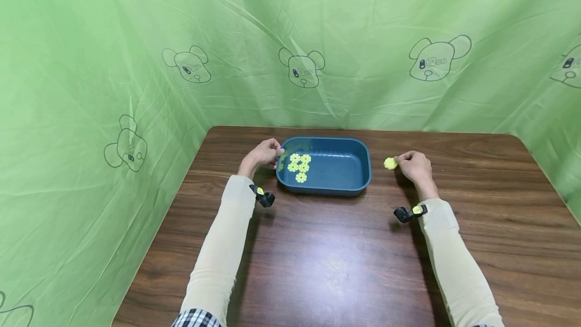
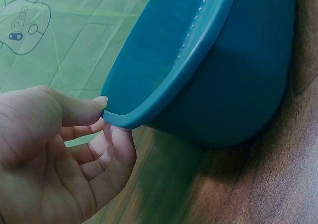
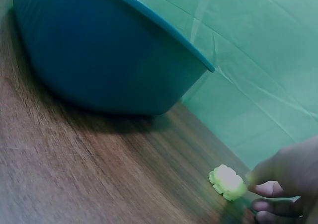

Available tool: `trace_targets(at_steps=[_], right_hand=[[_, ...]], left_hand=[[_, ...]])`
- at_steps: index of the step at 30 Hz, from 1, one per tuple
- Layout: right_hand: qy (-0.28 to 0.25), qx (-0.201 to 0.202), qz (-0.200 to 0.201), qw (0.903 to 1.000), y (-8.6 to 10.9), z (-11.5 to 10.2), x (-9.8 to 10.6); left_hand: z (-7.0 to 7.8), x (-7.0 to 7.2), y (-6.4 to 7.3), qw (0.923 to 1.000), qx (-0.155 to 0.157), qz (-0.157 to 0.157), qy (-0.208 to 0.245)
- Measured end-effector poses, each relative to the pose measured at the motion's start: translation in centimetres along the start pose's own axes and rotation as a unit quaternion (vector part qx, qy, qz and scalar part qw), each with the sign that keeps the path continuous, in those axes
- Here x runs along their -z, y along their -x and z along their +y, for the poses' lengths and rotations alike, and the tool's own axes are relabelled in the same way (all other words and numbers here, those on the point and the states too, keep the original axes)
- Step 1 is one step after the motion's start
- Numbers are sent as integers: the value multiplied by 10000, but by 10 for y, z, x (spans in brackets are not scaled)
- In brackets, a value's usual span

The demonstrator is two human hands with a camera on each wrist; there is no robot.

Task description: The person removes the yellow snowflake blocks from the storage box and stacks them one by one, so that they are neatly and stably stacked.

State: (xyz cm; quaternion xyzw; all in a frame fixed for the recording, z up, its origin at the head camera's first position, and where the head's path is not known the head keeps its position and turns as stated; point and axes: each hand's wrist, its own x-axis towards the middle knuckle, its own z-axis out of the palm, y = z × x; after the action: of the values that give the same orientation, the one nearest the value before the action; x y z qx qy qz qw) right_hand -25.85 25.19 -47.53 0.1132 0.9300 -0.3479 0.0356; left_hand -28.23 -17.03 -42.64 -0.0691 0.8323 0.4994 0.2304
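A dark blue rectangular basin [image 1: 336, 185] with rounded corners stands on the table. Several yellow flower-shaped pieces [image 1: 301, 177] lie toward its left end. My left hand [image 1: 265, 152] is at the basin's left end; in the left wrist view its thumb and fingers pinch the rim [image 2: 164, 92]. To the right of the basin, my right hand [image 1: 415, 166] holds the edge of another yellow flower-shaped piece [image 3: 227, 183] between thumb and finger, low over the table. Whether that piece touches the wood is hard to tell.
The brown wood-grain table [image 1: 317, 246] reaches back to a green curtain [image 1: 363, 100] printed with bear heads. More of the curtain hangs along the left and right sides. Each wrist carries a small black camera mount [image 1: 265, 198].
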Motion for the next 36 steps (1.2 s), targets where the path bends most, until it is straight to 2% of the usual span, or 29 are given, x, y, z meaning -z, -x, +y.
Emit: trace_targets(at_steps=[11,19,23,29,36], right_hand=[[-278,47,342,9990,2,-3,4],[-572,406,640,9955,10,-24,8],[-844,464,568,9937,15,-37,9],[-1485,459,229,9876,15,-50,6],[-1757,647,51,9823,17,-67,-1]], left_hand=[[0,1,0,10000,25,-10,-12],[-1,0,-2,10000,17,-20,33],[-1,0,-2,10000,30,-18,65],[-1,0,-1,9999,59,-25,150],[-1,1,-1,9999,12,-34,148]])
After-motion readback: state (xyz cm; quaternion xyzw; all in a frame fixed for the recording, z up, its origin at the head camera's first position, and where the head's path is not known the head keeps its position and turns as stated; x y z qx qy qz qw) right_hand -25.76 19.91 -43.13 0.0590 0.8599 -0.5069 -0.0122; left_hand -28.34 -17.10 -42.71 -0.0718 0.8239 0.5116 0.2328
